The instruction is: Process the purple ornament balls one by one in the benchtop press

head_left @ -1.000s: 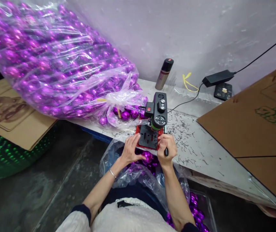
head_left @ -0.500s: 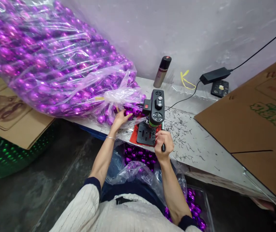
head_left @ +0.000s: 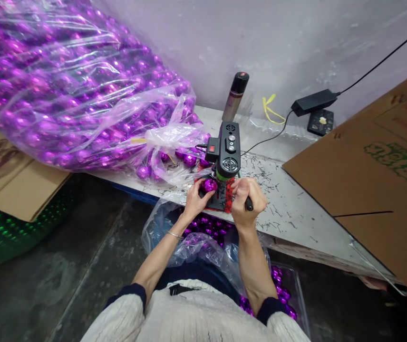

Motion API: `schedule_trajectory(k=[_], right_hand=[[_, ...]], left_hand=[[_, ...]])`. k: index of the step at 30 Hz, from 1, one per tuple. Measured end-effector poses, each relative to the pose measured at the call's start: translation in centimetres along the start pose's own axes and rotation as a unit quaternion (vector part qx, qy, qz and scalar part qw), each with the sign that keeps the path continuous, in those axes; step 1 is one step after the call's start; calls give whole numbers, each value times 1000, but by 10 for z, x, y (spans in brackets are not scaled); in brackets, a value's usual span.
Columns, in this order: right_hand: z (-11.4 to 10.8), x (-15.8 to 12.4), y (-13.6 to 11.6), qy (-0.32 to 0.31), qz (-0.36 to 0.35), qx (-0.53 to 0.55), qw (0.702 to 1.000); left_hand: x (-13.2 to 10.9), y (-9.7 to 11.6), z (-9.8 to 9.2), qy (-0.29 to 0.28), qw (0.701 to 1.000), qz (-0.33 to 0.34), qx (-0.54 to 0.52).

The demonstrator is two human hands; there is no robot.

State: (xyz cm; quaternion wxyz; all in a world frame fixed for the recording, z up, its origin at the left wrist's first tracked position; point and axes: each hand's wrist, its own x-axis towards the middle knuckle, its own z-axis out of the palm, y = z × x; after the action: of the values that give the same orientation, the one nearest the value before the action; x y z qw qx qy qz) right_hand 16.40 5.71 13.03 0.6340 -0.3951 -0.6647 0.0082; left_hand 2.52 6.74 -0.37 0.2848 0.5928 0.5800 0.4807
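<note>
Between the thumb and fingers of my left hand is a shiny purple ball ornament, held over the base plate of a small black bench drill press. My right hand is wrapped round the press's lever handle, whose black grip end shows below the fist. Under the press lies a red cloth. Left of it, loose purple balls lie by the gathered mouth of a big clear plastic bag full of such balls.
On the bench dark shavings are scattered. Behind stand a spray can and a power adapter. A cardboard box blocks the right side. Below the bench edge, an open plastic bag and a clear bin contain purple balls.
My left hand has moved right from the loose balls to the press, bringing a purple ball. My right hand has shifted slightly right with the lever handle.
</note>
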Motion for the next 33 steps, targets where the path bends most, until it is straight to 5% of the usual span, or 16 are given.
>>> schedule_trajectory(k=[11,22,33], right_hand=[[-2,-8,3,-8,-13,-8,1000],[-3,-8,2,-14,-19,-12,1000],[-5,-10,2,-29,-30,-28,999]], left_hand=[[-6,-3,-3,-87,979,164,81],[-3,-6,-8,-37,996,65,56],[10,3,-16,-78,984,124,96]])
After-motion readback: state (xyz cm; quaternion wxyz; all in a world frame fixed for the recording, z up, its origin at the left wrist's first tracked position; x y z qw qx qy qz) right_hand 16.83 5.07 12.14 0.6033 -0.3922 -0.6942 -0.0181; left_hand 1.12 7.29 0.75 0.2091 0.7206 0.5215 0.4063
